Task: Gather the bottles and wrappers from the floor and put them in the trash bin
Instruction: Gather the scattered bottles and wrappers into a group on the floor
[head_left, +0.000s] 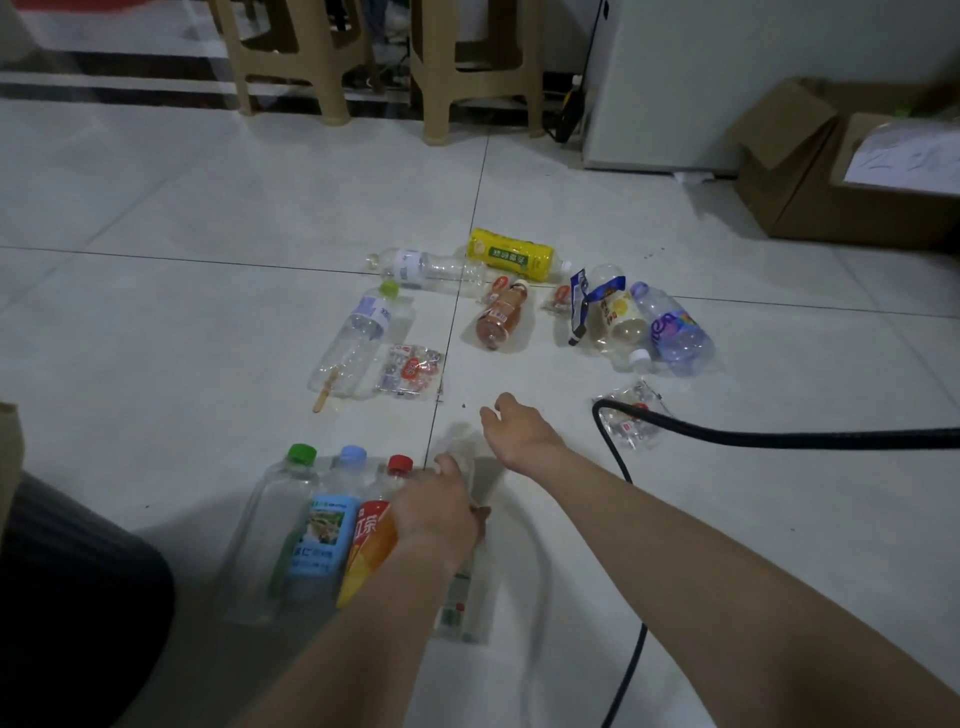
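My left hand (436, 506) grips a bundle of bottles just above the floor: a clear green-capped bottle (275, 519), a blue-label bottle (322, 535), a red-capped orange bottle (369, 540) and a clear bottle (465, 587). My right hand (514, 421) reaches forward, fingers apart and empty. Ahead on the tiles lie a yellow bottle (511, 252), two clear bottles (426, 267) (358, 338), an amber tea bottle (501, 317), a pale bottle (618, 317), a purple bottle (675, 327) and wrappers (410, 369) (631, 421) (579, 306).
A dark round bin (78, 571) sits at the lower left. A black cable (779, 439) runs across the floor from the right, over the clear wrapper. Beige stool legs (332, 62) stand at the back, cardboard boxes (841, 171) at the right, beside a white cabinet (675, 83).
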